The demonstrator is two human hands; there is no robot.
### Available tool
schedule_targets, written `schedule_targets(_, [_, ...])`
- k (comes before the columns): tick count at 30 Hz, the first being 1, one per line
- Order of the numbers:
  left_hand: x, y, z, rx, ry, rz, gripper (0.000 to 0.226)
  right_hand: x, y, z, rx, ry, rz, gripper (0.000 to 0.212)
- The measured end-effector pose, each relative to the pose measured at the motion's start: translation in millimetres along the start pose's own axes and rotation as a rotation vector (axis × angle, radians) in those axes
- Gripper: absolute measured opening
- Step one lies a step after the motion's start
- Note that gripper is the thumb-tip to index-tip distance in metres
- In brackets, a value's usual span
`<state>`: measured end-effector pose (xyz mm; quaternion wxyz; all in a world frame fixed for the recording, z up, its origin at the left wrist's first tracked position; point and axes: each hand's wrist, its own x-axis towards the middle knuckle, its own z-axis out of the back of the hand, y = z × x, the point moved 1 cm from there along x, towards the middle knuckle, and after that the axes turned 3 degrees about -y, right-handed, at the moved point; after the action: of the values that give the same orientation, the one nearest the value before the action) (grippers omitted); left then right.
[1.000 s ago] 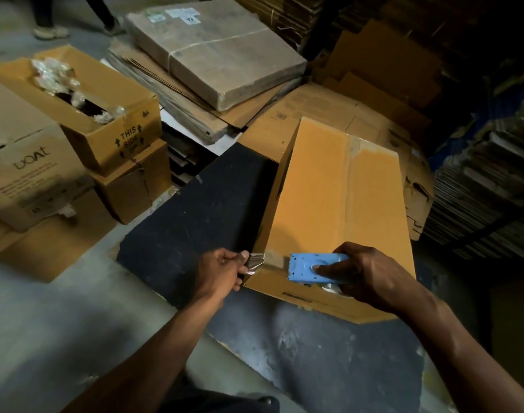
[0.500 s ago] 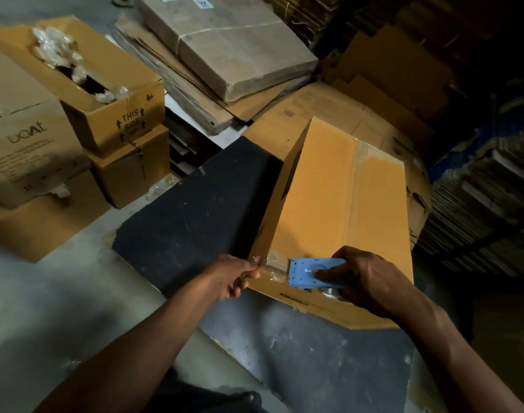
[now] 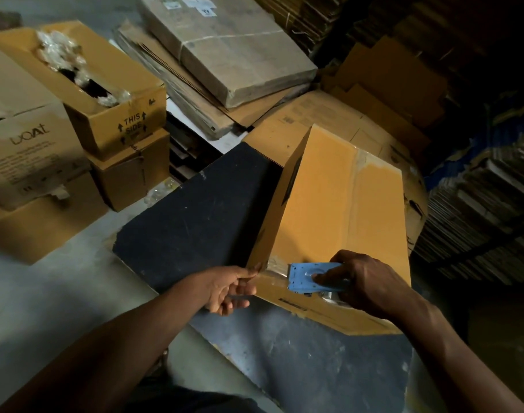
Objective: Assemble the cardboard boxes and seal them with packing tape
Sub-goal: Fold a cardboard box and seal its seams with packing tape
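An assembled brown cardboard box (image 3: pixel 338 210) stands on a dark mat (image 3: pixel 192 216), with a taped seam running along its top. My right hand (image 3: pixel 365 281) grips a blue tape dispenser (image 3: pixel 307 277) at the box's near top edge. A short strip of clear tape (image 3: pixel 274 263) stretches from the dispenser to the near left corner. My left hand (image 3: pixel 231 286) presses the tape end against that corner, thumb on the edge and fingers curled below.
An open box (image 3: pixel 105 93) holding plastic wrap sits on stacked cartons at the left. Bundled flat cardboard (image 3: pixel 231 52) lies behind. Flattened boxes (image 3: pixel 320 114) lie behind the worked box. Tall stacks of flat cardboard (image 3: pixel 475 210) line the right side.
My left hand pulled the tape end to the box's near left corner and now presses it down there. The view shifted slightly closer. The dispenser stayed at the near edge.
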<state>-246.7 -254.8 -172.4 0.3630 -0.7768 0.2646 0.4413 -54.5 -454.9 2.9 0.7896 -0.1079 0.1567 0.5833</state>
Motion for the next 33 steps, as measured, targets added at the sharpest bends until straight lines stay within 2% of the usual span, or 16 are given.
schedule_targets(3, [-1.9, -2.6, 4.8, 0.021, -0.031, 0.016, 0.034, 1.7, 0.8, 2.4, 0.004, -0.003, 0.001, 0.052])
schedule_targets(5, [1.7, -5.0, 11.2, 0.004, -0.242, -0.067, 0.036, 2.4, 0.7, 4.1, 0.010, -0.001, -0.001, 0.050])
schedule_targets(7, [6.7, -4.3, 17.9, -0.047, -0.559, -0.379, 0.046, 1.6, 0.6, 5.1, 0.008, -0.006, -0.004, 0.050])
schedule_targets(8, [2.5, -3.1, 17.1, -0.041, -0.632, -0.589, 0.050, 1.2, 1.1, 5.4, 0.013, -0.011, -0.009, 0.049])
schedule_targets(9, [-5.5, 0.8, 11.8, -0.023, -0.619, -0.780, 0.055, 1.2, 2.0, 5.0, 0.022, -0.017, -0.014, 0.048])
schedule_targets(11, [-21.3, 13.7, -7.2, 0.081, -0.436, -1.062, 0.071, 2.9, 4.5, 3.8, 0.036, -0.029, -0.031, 0.046])
schedule_targets(13, [-26.3, 27.1, -27.0, 0.270, -0.236, -1.181, 0.086, 6.2, 7.7, 2.5, 0.037, -0.043, -0.063, 0.047])
schedule_targets(14, [-21.3, 33.0, -33.5, 0.360, -0.162, -1.193, 0.093, 7.3, 9.5, 2.2, 0.037, -0.050, -0.074, 0.047])
schedule_targets(16, [-5.2, 44.4, -37.5, 0.518, -0.120, -1.177, 0.103, 7.5, 11.8, 1.5, 0.036, -0.065, -0.080, 0.045])
schedule_targets(19, [17.3, 52.8, -17.6, 0.784, -0.222, -1.137, 0.106, 5.0, 14.0, 2.9, 0.024, -0.077, -0.068, 0.043])
schedule_targets(21, [20.1, 50.1, -3.6, 0.952, -0.264, -1.080, 0.116, 4.9, 14.7, 4.8, 0.028, -0.076, -0.062, 0.043])
schedule_targets(23, [15.2, 41.7, 3.8, 0.977, -0.266, -1.051, 0.121, 5.8, 14.8, 6.3, 0.034, -0.074, -0.057, 0.044])
schedule_targets(26, [10.9, 35.5, 1.3, 0.864, -0.265, -1.205, 0.121, 5.4, 14.9, 6.1, 0.041, -0.080, -0.054, 0.045])
schedule_targets(29, [14.4, 39.6, -3.1, 0.822, -0.277, -1.253, 0.116, 4.8, 15.3, 5.6, 0.056, -0.082, -0.050, 0.046])
schedule_targets(33, [22.1, 39.0, 10.4, 0.999, -0.321, -1.209, 0.114, 3.9, 14.4, 6.4, 0.062, -0.084, -0.043, 0.046])
